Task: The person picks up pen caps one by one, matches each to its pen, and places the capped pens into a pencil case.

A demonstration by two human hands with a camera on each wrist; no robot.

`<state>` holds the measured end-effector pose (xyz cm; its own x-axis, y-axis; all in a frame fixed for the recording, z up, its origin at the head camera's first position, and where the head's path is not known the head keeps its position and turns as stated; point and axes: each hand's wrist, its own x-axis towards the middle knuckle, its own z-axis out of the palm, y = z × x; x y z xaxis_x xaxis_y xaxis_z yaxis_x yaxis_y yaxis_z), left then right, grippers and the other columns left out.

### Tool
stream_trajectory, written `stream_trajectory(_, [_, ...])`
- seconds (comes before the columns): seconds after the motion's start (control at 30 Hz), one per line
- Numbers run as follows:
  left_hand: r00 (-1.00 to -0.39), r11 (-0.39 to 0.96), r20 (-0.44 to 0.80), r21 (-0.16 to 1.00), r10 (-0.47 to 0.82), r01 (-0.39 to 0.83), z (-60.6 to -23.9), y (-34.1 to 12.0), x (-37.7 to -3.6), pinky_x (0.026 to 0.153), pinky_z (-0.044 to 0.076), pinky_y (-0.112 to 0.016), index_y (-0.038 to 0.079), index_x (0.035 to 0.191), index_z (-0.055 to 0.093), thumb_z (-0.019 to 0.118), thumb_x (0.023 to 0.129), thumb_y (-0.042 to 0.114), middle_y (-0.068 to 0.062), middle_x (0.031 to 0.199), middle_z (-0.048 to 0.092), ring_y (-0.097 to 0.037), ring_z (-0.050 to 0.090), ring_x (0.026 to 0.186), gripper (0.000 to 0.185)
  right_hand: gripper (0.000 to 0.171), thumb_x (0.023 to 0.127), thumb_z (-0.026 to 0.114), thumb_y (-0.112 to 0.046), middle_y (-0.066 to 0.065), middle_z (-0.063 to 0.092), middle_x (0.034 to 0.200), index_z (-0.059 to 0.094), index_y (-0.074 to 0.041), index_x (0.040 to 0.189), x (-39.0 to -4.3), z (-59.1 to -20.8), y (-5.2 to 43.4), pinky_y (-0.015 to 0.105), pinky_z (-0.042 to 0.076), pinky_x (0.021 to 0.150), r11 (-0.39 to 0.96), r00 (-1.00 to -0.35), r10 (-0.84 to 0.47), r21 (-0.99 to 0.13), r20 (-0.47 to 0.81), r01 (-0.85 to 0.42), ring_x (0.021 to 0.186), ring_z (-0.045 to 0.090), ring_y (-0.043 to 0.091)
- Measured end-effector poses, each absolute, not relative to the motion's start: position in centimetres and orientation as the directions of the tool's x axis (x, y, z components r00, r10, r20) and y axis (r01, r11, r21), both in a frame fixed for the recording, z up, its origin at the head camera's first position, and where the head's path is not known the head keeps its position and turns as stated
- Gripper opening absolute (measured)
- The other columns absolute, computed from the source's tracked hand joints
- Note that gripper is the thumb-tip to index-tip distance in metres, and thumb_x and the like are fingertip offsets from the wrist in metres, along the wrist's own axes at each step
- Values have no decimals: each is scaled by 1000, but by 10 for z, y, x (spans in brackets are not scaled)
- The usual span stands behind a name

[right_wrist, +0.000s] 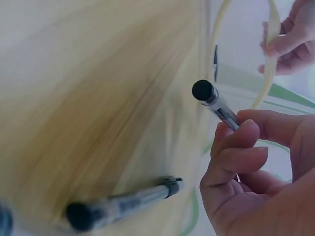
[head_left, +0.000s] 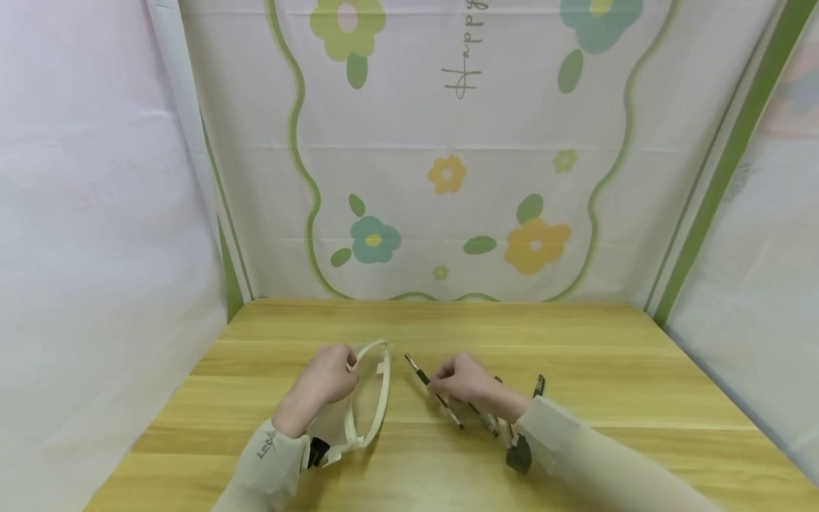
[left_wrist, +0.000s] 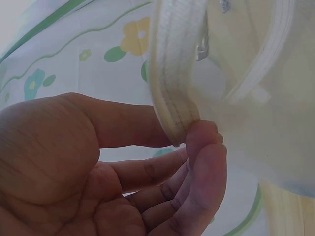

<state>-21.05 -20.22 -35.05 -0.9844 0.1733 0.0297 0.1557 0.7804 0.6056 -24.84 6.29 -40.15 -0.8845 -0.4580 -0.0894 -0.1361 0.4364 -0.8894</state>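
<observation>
My left hand (head_left: pixel 329 377) pinches one cream edge of a translucent zip pouch (head_left: pixel 386 387), and the mouth of the pouch gapes toward the right. Up close in the left wrist view, thumb and fingertips grip the zip band (left_wrist: pixel 177 73). My right hand (head_left: pixel 466 380) holds a black-and-clear pen (head_left: pixel 450 412) between thumb and fingers, tilted, just right of the pouch. The right wrist view shows this pen (right_wrist: pixel 221 110) with its dark end toward the camera. A second pen (right_wrist: pixel 128 204) lies on the table, partly under my right forearm in the head view.
The wooden table (head_left: pixel 595 363) runs back to a flower-printed cloth (head_left: pixel 409 178). White cloth walls stand at left and right. A dark object (head_left: pixel 519 455) sits by my right sleeve, its kind unclear. Another dark end (right_wrist: pixel 4 221) shows at the right wrist view's left edge.
</observation>
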Motion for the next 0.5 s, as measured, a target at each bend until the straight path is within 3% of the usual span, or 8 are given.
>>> stream_trajectory(0.1, [-984,779,31,606,178,160,-351,-201,-210,42,24,-21,-3,96,66,53,81,-10,1,59,37,-7,28,44,20,17,92,69,-12,13,66,89,70,3,99,-246,-400,62,28,41,50,411,-894,-441,-904,-86,-116,49,42,10])
stream_trajectory(0.23, [-983,781,29,604,179,160,-350,-201,-210,42,29,-21,-10,117,63,53,82,-9,-5,65,50,-8,33,44,36,22,93,69,-17,11,64,88,69,2,104,-242,-395,58,26,36,48,382,-912,-406,-918,-60,-110,48,40,9])
stream_trajectory(0.3, [-984,787,23,598,174,153,-349,-201,-210,43,31,-21,-10,119,62,54,83,-9,-10,74,57,-9,36,45,37,23,92,70,-18,10,63,88,69,1,105,-238,-392,55,27,36,47,371,-924,-379,-922,-42,-110,48,41,10])
stream_trajectory(0.5, [-986,796,9,589,169,142,-346,-202,-209,45,38,-23,-11,119,61,57,85,-6,-14,87,62,-12,43,48,35,22,92,72,-18,11,63,91,70,0,104,-231,-387,48,27,39,48,280,-941,-337,-956,-11,-89,53,47,13])
